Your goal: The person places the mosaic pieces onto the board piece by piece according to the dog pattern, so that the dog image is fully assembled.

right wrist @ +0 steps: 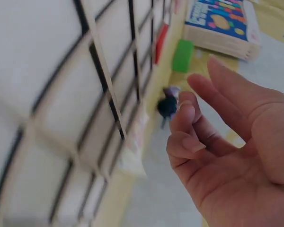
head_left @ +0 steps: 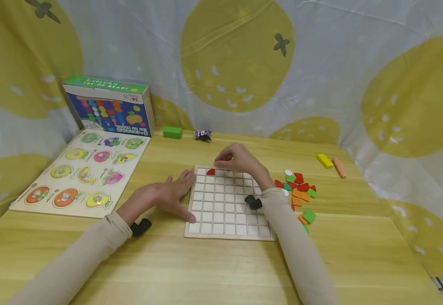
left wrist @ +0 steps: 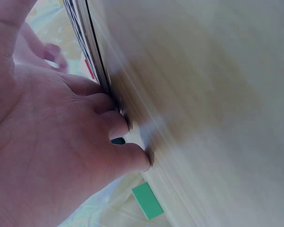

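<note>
"Where's the red piece (head_left: 210,172) lying?"
"In the far row of the grid board (head_left: 218,217). Right hand (head_left: 239,159) is hovering, fingers loosely curled, seemingly empty; left hand (head_left: 171,195) is resting, fingers spread."
"Handling?"
"Looking light, stiff; probably suiting an edge pinch."

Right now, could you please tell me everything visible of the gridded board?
The gridded board is a pale, wood-like panel with dark-lined square cells inside a plain rim. It lies flat on the table. A red piece sits in its far row, second from left. The left hand touches its left edge; the right hand hovers over its far edge, and the right sleeve hides part of its right side.
</note>
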### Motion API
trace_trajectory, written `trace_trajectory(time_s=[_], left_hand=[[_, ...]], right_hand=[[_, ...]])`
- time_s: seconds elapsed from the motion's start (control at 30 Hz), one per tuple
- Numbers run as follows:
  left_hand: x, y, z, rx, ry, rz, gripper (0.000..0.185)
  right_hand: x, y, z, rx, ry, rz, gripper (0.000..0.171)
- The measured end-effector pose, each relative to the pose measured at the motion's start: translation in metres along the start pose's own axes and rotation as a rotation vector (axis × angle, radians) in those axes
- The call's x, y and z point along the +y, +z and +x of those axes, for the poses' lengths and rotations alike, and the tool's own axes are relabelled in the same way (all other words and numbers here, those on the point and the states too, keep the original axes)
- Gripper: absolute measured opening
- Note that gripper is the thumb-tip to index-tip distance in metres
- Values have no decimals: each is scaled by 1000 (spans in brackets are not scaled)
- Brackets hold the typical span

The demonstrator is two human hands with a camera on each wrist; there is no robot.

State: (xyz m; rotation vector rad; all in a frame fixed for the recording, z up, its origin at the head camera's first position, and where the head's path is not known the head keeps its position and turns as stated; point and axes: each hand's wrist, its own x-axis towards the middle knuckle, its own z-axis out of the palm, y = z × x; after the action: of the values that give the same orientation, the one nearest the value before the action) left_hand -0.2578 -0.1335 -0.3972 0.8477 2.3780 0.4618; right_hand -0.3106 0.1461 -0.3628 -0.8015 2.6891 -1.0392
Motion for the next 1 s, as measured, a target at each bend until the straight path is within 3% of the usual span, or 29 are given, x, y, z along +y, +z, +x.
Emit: trace_trajectory(time_s=[0.17,0.4,0.47,0.7,1.0], left_hand=[[24,-6,-16,-17,-14,-39,143],[18,-4,-13,-4,-20,-42,145],[24,-8,-19,-7,-26,-53,141],[19,-7,-25,9,-37,-46,136],[24,-7,-19,5,-19,-40,136]], right_hand=[[12,-39,-42,40,-18,7,22],[37,-83,-98,90,104,-44,30],[47,-87,-107,92,124,-57,31],[78,-92,-124,95,132,-68,32],[114,-107,-157,107,246,-45,22]])
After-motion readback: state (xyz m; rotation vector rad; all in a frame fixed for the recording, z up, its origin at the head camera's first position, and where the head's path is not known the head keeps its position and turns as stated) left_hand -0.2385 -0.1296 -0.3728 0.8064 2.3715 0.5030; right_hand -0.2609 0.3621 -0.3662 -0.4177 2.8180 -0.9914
